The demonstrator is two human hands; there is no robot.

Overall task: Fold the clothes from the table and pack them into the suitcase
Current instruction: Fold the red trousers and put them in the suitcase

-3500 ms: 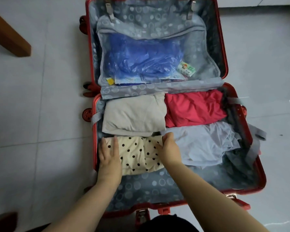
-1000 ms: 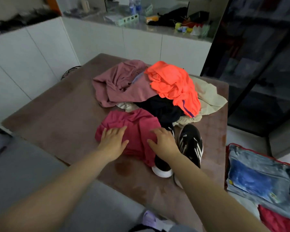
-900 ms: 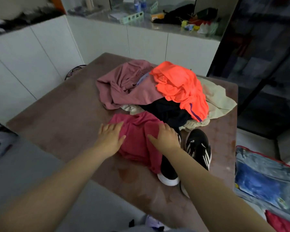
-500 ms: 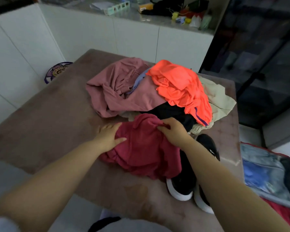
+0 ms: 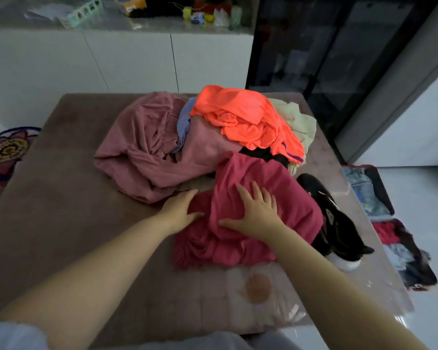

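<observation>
A crimson garment point(image 5: 261, 180) lies bunched on the brown table point(image 5: 61, 198), near its front. My right hand point(image 5: 258, 210) rests flat on top of it, fingers spread. My left hand point(image 5: 180, 210) is at its left edge, thumb on the cloth and fingertips tucked into the fold. Behind lies a pile: a dusty pink garment point(image 5: 142, 152), a bright orange one point(image 5: 243, 117), a cream one point(image 5: 299, 120) and a bit of black cloth point(image 5: 263, 154). The open red suitcase point(image 5: 383, 190) lies on the floor at the right, partly cut off, with folded clothes inside.
Black sneakers with white soles point(image 5: 331, 218) stand on the table right of the crimson garment. White cabinets with a cluttered counter point(image 5: 137, 13) run behind, and a dark glass door point(image 5: 326, 46) is at the back right. A colourful round object point(image 5: 8, 150) sits left of the table.
I turned from the suitcase to the table. In the last half second the crimson garment came nearer to me, and my right hand went from gripping its top edge to lying flat on it.
</observation>
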